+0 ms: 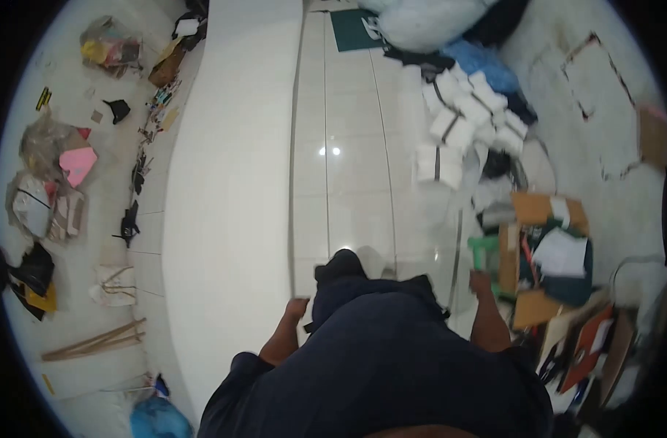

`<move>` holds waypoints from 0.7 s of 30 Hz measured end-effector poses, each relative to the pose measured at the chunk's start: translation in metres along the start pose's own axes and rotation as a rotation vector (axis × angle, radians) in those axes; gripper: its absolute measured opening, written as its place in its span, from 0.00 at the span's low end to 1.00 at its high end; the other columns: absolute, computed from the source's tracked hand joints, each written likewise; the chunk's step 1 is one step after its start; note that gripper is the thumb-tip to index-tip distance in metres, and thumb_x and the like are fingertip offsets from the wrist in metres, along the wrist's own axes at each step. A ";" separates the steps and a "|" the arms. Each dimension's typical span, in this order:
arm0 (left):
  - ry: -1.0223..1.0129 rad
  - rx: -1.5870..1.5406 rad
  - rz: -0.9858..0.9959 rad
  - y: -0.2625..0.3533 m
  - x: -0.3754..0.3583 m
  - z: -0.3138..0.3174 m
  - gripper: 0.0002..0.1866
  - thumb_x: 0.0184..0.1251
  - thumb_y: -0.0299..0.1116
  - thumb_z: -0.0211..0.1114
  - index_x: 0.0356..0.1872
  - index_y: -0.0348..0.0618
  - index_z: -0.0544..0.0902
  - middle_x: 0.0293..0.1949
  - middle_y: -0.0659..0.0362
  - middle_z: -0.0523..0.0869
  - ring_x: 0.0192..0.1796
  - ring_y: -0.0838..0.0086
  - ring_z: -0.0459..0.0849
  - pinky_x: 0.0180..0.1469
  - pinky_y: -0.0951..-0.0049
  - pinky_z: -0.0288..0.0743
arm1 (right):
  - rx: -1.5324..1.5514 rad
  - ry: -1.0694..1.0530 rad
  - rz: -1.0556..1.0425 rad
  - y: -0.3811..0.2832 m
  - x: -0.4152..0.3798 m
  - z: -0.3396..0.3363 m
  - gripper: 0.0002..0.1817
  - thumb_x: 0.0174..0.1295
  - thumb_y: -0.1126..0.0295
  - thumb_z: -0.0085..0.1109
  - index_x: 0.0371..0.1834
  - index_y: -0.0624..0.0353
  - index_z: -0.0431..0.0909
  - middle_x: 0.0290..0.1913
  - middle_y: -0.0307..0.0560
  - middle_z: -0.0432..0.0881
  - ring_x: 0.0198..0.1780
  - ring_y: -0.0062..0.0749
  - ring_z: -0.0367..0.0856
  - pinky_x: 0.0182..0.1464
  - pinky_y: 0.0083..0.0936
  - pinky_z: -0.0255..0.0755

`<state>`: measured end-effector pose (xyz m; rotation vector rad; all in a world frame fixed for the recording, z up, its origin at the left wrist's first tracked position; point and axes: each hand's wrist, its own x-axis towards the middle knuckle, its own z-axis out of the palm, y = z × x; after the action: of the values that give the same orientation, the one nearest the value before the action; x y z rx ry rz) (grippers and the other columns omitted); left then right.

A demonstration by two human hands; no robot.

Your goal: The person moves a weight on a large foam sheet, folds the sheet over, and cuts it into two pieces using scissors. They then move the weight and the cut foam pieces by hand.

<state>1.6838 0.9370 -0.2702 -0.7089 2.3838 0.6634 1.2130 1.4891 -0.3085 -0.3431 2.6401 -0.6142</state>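
My left hand [297, 307] hangs beside my body, near the right edge of a long white table [227, 182]. Its fingers are too small and blurred to make out. On the other side, my right hand [480, 282] hangs close to a green plastic stool [484, 252] and an open cardboard box [508, 255]; its fingers are also unclear. Dark cloth and white paper [560, 254] lie in the box.
White tiled floor [351, 175] stretches ahead. Strapped white bundles [450, 128] are piled at the right, below large plastic bags [428, 22]. Boards and folders [587, 349] lean at the lower right. Bags [52, 150] hang on the left wall.
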 end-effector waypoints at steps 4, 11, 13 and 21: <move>-0.236 -0.482 -0.445 -0.007 0.034 -0.002 0.17 0.63 0.47 0.65 0.42 0.45 0.87 0.29 0.54 0.88 0.33 0.64 0.88 0.34 0.63 0.81 | 0.374 0.145 0.027 -0.281 0.240 -0.155 0.24 0.68 0.52 0.58 0.50 0.65 0.80 0.32 0.44 0.82 0.33 0.27 0.79 0.33 0.27 0.71; -0.308 -0.553 -0.590 -0.024 0.252 -0.236 0.19 0.63 0.50 0.65 0.40 0.44 0.88 0.38 0.51 0.89 0.40 0.61 0.89 0.40 0.60 0.82 | 0.340 0.147 -0.224 -0.413 0.469 -0.102 0.15 0.75 0.65 0.42 0.45 0.63 0.79 0.36 0.43 0.83 0.37 0.28 0.81 0.38 0.28 0.74; -0.065 -0.563 -0.625 -0.024 0.351 -0.335 0.22 0.66 0.51 0.61 0.44 0.42 0.87 0.49 0.46 0.87 0.52 0.54 0.85 0.53 0.56 0.78 | 0.180 -0.085 -0.042 -0.475 0.432 -0.095 0.21 0.72 0.54 0.48 0.44 0.63 0.80 0.35 0.45 0.84 0.35 0.30 0.82 0.36 0.29 0.74; 0.581 -0.880 -0.156 0.052 0.654 -0.754 0.25 0.68 0.47 0.63 0.56 0.36 0.81 0.48 0.45 0.86 0.51 0.60 0.85 0.55 0.66 0.76 | -0.065 -0.752 0.271 -0.394 0.493 -0.036 0.18 0.68 0.54 0.53 0.43 0.60 0.81 0.35 0.52 0.84 0.40 0.42 0.84 0.42 0.40 0.77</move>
<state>0.9156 0.3156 -0.1227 -1.6088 2.4138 1.6492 0.8156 1.0000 -0.2581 -0.1784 1.9339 -0.2378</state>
